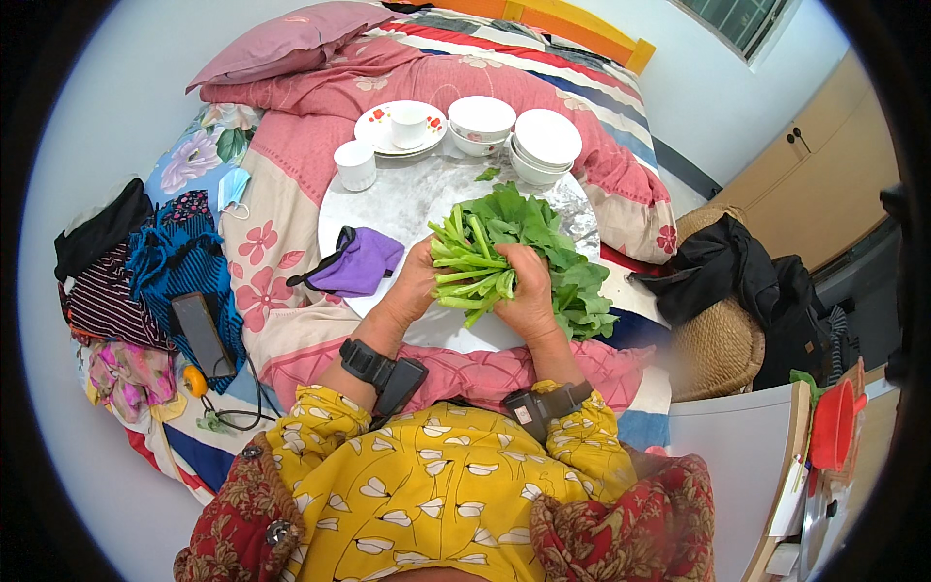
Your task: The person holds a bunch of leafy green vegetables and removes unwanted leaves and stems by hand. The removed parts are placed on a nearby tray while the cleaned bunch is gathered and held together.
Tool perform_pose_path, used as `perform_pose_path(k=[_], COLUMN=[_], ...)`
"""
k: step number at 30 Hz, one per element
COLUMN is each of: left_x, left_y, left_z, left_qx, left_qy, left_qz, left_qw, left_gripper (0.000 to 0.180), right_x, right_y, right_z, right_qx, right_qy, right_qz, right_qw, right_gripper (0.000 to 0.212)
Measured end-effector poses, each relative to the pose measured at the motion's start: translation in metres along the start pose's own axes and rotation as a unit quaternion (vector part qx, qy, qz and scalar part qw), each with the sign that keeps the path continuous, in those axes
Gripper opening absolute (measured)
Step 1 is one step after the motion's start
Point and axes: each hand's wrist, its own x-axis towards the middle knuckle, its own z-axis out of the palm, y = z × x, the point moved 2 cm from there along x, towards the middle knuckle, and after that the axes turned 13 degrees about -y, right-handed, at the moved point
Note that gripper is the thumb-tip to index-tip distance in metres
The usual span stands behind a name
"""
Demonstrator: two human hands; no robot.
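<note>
A bunch of leafy greens [558, 254] is held over the front half of a round white tabletop [412, 199]. Its pale green cut stems point left toward me and its broad leaves spread to the right. My right hand [527, 289] grips the bunch where stems meet leaves, thumb across the top. My left hand [417, 279] is closed at the stem ends, its fingers mostly hidden behind them. A small loose leaf [488, 174] lies beyond the bunch. Left of my left hand rests a purple cloth piece [367, 264] with black straps, possibly a face mask.
At the table's far edge stand a white cup [356, 166], flowered plates [373, 131] with another cup [408, 123], and stacked bowls [548, 138]. Bedding [276, 184] surrounds the table. Clothes and a phone [202, 335] lie left; a wicker basket [722, 339] stands right.
</note>
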Motion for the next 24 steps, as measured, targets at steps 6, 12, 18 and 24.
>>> perform_pose_path(k=[6, 12, 18, 24], left_x=[-0.002, -0.002, -0.002, -0.003], left_y=[0.001, -0.005, -0.009, -0.008], left_z=[0.0, -0.006, -0.01, -0.01], left_qx=[-0.027, -0.03, -0.052, -0.071], left_qy=[-0.02, -0.022, -0.02, -0.009], left_qz=[0.001, -0.012, -0.019, -0.039], left_qw=[0.999, 0.999, 0.998, 0.997], left_gripper=[0.035, 0.034, 0.034, 0.033], right_x=[0.0, 0.0, -0.001, -0.001], right_y=[0.001, 0.0, 0.002, 0.004], right_z=[0.001, 0.001, 0.004, 0.005], right_qx=[-0.011, -0.018, -0.028, -0.025], right_qy=[-0.002, -0.012, -0.019, -0.023], right_qz=[-0.01, -0.012, 0.002, -0.006], right_qw=[1.0, 1.0, 0.999, 0.999], right_gripper=[0.046, 0.044, 0.045, 0.045])
